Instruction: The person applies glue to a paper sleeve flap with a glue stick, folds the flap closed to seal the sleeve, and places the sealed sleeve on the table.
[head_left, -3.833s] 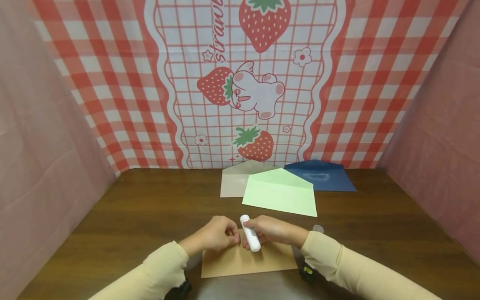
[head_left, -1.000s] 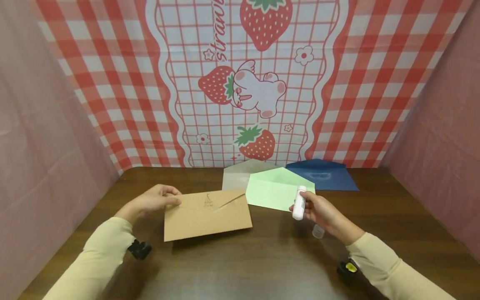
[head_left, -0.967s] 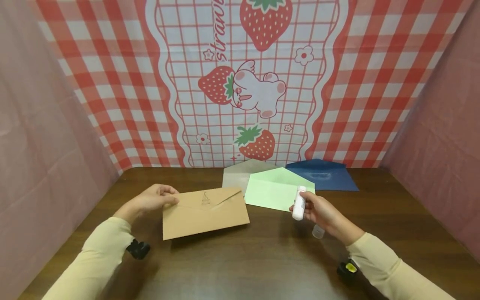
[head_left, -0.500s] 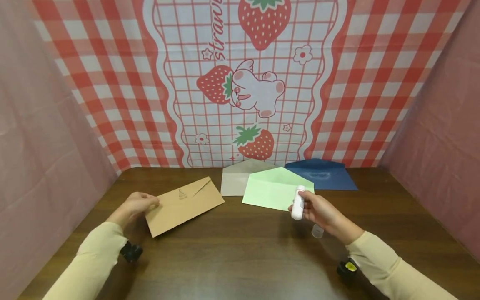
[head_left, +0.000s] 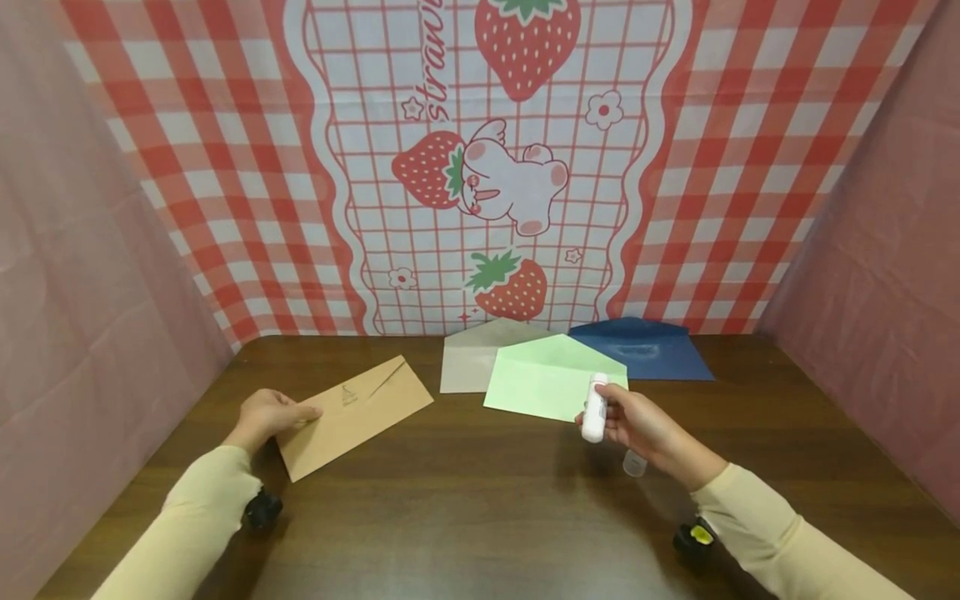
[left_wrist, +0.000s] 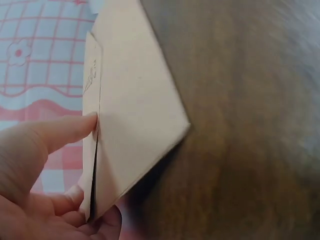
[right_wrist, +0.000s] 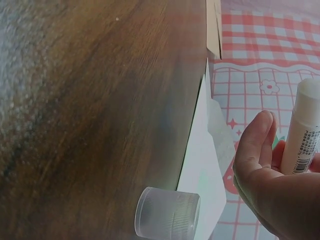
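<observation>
Laying aside the tan paper envelope with its pointed flap folded down [head_left: 360, 421] looks like the step in hand. It is toward the left edge of the dark brown wooden table [head_left: 465, 517], short of the far left corner. The left hand [head_left: 266, 414] pinches its left end, thumb above and fingers beneath; that end seems slightly raised, and a dark slit shows beside the flap. The right hand [head_left: 637, 421] grips a white plastic glue stick [head_left: 595, 410] in front of the pale green paper envelope [head_left: 536, 387], whose flap points to the table's far edge. A clear plastic cap [head_left: 634, 463] rests on the table, below that hand. Behind, near the far edge, are a grey paper envelope [head_left: 467, 371] and a dark blue one [head_left: 660, 358]. The next move probably calls for lowering the tan envelope's pinched end gently, then loosening the left fingers without disturbing the flap.
</observation>
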